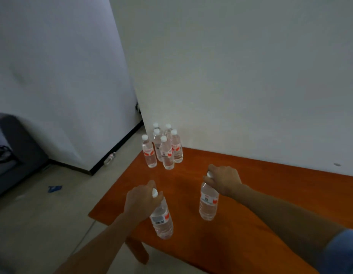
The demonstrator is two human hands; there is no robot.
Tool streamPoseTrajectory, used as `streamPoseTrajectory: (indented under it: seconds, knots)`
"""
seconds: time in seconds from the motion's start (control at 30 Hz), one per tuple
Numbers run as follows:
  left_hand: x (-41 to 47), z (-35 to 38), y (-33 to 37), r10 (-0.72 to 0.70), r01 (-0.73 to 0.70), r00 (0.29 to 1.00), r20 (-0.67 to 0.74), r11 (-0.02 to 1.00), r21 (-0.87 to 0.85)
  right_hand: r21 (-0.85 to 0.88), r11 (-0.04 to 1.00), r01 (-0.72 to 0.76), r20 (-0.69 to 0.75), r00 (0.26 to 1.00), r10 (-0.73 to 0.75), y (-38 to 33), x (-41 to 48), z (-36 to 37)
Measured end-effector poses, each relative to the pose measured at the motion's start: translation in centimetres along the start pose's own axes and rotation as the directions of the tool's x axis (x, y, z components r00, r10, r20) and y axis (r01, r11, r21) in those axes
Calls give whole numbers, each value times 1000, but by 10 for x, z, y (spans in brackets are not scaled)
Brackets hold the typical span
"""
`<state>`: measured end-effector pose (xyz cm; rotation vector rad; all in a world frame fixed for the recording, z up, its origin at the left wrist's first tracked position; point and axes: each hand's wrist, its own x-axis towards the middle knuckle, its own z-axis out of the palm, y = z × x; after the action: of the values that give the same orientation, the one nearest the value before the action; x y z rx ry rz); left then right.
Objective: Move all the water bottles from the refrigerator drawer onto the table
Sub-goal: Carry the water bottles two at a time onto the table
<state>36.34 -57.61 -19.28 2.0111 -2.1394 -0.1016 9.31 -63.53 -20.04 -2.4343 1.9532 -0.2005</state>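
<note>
Over the orange-brown table (250,194) I hold two clear water bottles with white caps and red-and-white labels. My left hand (141,200) grips the neck of one bottle (162,220) near the table's left edge. Gripped at its cap by my right hand (224,179), the other bottle (208,202) hangs upright near the table's middle. I cannot tell whether either bottle's base touches the tabletop. A cluster of several like bottles (163,149) stands at the table's far left corner by the wall.
A white wall runs behind the table. On the floor to the left, a bottle (110,158) lies by the black baseboard, and a blue scrap (55,188) sits further left. A dark sofa (15,151) fills the left edge. The refrigerator drawer is out of view.
</note>
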Motion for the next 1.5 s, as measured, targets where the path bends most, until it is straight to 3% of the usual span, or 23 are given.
streamPoseTrajectory:
  seconds: [0.37, 0.73, 1.13, 1.37, 1.5]
  knots:
    - [167, -2, -81, 72, -75, 997, -32, 992, -105, 57, 995, -86, -54, 995, 89, -48, 158, 16]
    - [294, 46, -105, 98, -90, 991, 93, 993, -82, 61, 997, -47, 20, 999, 46, -47, 284, 73]
    - [348, 70, -128, 272, -249, 951, 146, 955, -159, 116, 968, -222, 103, 972, 210, -70, 312, 89]
    - [366, 46, -140, 493, -490, 866, 88, 870, -53, 161, 899, -407, 150, 911, 385, -95, 295, 78]
    - [372, 24, -119, 605, -602, 796, 34, 795, -76, 130, 858, -496, 139, 866, 480, -94, 267, 53]
